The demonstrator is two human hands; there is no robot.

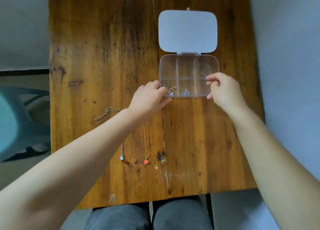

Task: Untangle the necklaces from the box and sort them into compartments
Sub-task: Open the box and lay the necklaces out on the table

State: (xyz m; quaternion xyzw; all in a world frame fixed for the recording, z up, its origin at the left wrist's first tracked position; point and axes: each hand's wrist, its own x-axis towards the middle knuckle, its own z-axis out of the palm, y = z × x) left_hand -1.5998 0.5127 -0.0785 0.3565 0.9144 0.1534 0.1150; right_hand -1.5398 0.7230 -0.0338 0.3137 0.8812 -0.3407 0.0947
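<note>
A clear plastic box (189, 75) with six compartments is set on the far right part of the wooden counter (107, 60), its lid (187, 31) folded open and lying flat behind it. The near-left corner of the box is gripped by the left hand (149, 98), thumb at the front edge and fingers curled over the rim. The near-right corner is pinched by the right hand (223, 89), whose fingertips are laid on the rim.

Three compartments are seen to be occupied: a flower-shaped pendant (167, 85) in the near-left one, just beside the left hand; a small bunched chain (185, 91) in the near-middle one, between the two hands; and a gold-toned piece (204, 71) in the far-right one, just beyond the right hand.

Three necklaces are laid out on the counter, well apart from the box: a silver chain (106, 113) to the left, one with a pale blue pendant (121, 158), and one with a red pendant (146, 162), both partly hidden under the left forearm.
</note>
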